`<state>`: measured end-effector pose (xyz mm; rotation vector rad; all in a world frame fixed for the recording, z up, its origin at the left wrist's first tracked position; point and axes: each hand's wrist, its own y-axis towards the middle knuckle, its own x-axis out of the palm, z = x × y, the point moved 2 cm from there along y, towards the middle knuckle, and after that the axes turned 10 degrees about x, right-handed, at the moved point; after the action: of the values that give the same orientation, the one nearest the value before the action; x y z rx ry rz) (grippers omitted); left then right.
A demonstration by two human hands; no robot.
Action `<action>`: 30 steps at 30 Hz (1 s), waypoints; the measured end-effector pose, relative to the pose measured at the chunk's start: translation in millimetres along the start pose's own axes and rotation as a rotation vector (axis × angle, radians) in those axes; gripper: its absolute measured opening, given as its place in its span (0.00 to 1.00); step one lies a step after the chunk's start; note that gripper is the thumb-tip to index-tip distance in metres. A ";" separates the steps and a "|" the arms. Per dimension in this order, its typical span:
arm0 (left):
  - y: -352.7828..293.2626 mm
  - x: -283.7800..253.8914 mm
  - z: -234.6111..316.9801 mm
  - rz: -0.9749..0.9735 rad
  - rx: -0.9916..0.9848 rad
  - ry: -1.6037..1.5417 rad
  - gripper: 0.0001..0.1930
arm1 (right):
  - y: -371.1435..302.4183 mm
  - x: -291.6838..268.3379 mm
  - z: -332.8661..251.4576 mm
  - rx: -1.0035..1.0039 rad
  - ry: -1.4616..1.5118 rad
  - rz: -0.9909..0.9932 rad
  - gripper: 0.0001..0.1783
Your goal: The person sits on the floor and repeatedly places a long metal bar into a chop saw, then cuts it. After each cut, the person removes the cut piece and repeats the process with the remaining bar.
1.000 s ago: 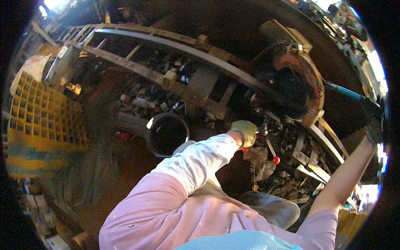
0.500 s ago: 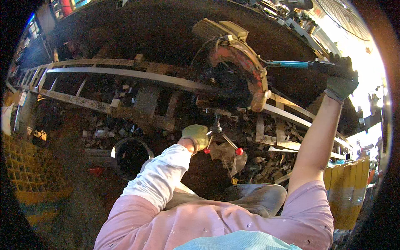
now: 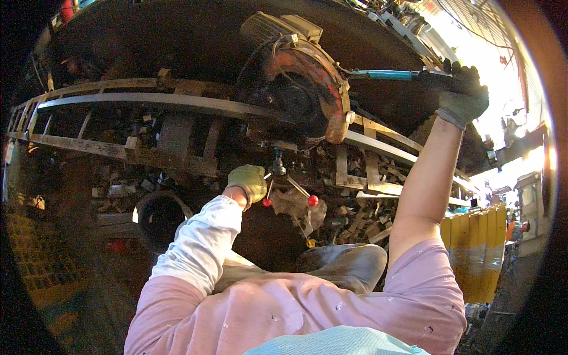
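Observation:
A cut-off saw [image 3: 340,103] with a worn red and tan blade guard stands ahead of me, over a long metal bar [image 3: 171,99] lying across the frame. My right hand [image 3: 464,100], in a dark-fingered glove, is closed on the black end of the saw's blue lever handle [image 3: 384,74], held out to the right. Below the saw, a spoked clamp handle [image 3: 277,168] with red ball knobs points toward me. One of its spokes is in the grip of my left hand [image 3: 247,182], in a greenish glove; the fingertips are partly hidden.
A ladder-like support frame [image 3: 77,141] runs left and right beneath the bar. Metal offcuts [image 3: 355,225] lie in a heap under it. A round dark tube opening [image 3: 160,219] is near my left forearm. A yellow ribbed panel [image 3: 473,251] stands at right, a yellow grid crate [image 3: 41,254] at left.
The whole view has shifted, so the saw and both hands appear further left and slightly higher. Both hands keep their places on the lever and the clamp spoke.

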<state>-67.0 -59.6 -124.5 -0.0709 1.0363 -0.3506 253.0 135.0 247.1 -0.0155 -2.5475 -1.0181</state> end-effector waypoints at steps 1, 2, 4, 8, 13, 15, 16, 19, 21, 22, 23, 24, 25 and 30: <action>0.0 0.3 -0.1 0.004 0.007 -0.001 0.14 | -2.5 4.0 -1.6 0.026 0.041 0.052 0.13; -0.2 0.8 -0.6 0.009 0.014 -0.001 0.14 | 4.2 -5.2 0.1 0.014 0.002 0.007 0.13; 3.6 7.1 -3.6 0.030 0.028 0.020 0.13 | 18.5 -26.3 0.4 -0.004 -0.052 -0.052 0.14; 0.1 4.1 -1.5 0.059 0.040 0.022 0.12 | 16.2 -25.9 3.3 0.043 0.053 -0.107 0.14; -0.3 3.4 -2.0 0.073 0.044 -0.011 0.12 | 14.2 -27.2 6.6 0.077 0.129 -0.038 0.15; -0.4 4.2 -3.3 0.079 0.068 0.006 0.12 | 13.9 -31.7 8.9 0.068 0.159 -0.063 0.15; 1.0 6.5 -5.3 0.080 0.067 0.018 0.12 | 14.5 -34.1 9.0 0.063 0.173 -0.075 0.15; 3.6 7.9 -4.7 0.070 0.049 0.033 0.12 | 18.1 -39.3 9.8 0.067 0.172 -0.133 0.14; 3.4 3.2 -0.9 0.046 0.014 0.013 0.13 | 18.7 -41.5 9.8 0.053 0.147 -0.194 0.13; 3.8 2.7 0.1 0.035 0.007 0.015 0.13 | 19.0 -42.4 9.3 0.046 0.135 -0.224 0.13; 4.3 2.7 0.6 0.024 0.002 0.016 0.13 | 21.7 -52.1 10.3 0.037 0.115 -0.259 0.13; 4.3 3.1 0.3 0.013 -0.006 0.021 0.13 | 21.3 -60.4 10.9 0.027 0.098 -0.294 0.12; 4.5 4.1 0.8 0.033 -0.005 0.019 0.13 | 22.0 -69.1 12.0 0.017 0.092 -0.275 0.12; 0.0 0.3 4.0 0.046 -0.040 0.032 0.13 | -1.5 -50.2 11.6 0.046 0.165 -0.187 0.14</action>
<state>-63.4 -60.1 -122.7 -0.0775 1.0755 -0.2899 295.0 148.4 220.2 0.3123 -2.4544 -0.9829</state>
